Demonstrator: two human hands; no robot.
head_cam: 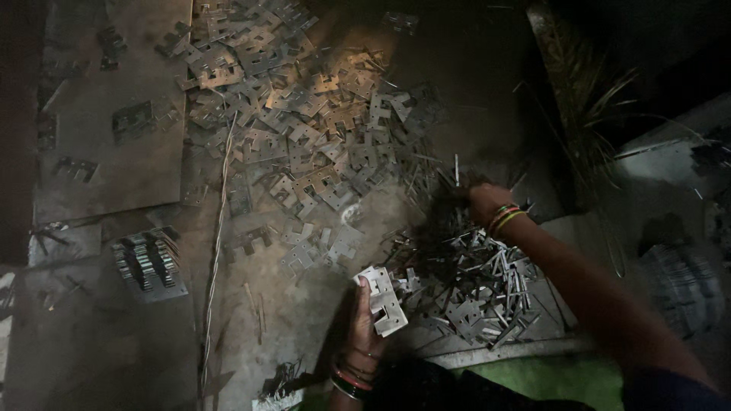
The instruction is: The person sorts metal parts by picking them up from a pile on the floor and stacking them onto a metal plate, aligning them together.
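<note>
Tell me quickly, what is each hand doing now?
Left hand: shut on a metal plate.
Right hand: reaching into the scrap pile; grip cannot be told.

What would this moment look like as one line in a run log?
left hand: holds notched metal plate | right hand: reaching into pile of metal pieces | floor: more stamped plates scattered

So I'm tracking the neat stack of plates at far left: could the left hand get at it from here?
Probably not at once: the left hand already holds a plate, and the stack lies well off across bare floor, unobstructed.
</note>
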